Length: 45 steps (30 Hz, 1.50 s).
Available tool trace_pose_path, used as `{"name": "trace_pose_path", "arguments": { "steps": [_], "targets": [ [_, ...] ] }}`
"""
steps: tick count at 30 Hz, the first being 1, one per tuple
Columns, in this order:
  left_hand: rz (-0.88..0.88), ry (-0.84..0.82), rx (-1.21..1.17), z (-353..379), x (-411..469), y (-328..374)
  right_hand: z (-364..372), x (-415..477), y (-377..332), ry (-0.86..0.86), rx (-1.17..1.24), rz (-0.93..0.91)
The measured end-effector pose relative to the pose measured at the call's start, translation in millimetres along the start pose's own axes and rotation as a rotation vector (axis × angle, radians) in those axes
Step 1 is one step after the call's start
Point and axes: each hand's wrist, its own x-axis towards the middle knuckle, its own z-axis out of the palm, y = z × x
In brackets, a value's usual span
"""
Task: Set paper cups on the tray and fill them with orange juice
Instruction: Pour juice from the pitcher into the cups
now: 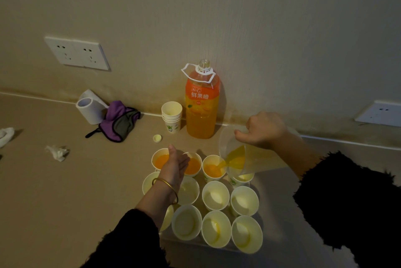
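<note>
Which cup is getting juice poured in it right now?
The third cup from the left in the back row, right under the clear pitcher tipped by the right hand. Juice streams into it; the others just sit.

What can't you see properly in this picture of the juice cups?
All from the head view:
- The tray: the cups cover nearly all of it.
- The fourth back-row cup: the tilted pitcher hides whether it holds juice.
- The front-left cup: the left hand and its forearm cover most of it.
- The bottle: its small label print is unreadable.
</note>
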Motion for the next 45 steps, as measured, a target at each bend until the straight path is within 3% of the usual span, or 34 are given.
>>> {"name": "trace_pose_path", "arguments": {
  "steps": [45],
  "targets": [
    [0.001, -0.014, -0.02, -0.4, 1.2, 0.8, 1.2, 3.8, -5.3, -0.012, -0.005, -0.001]
  ]
}}
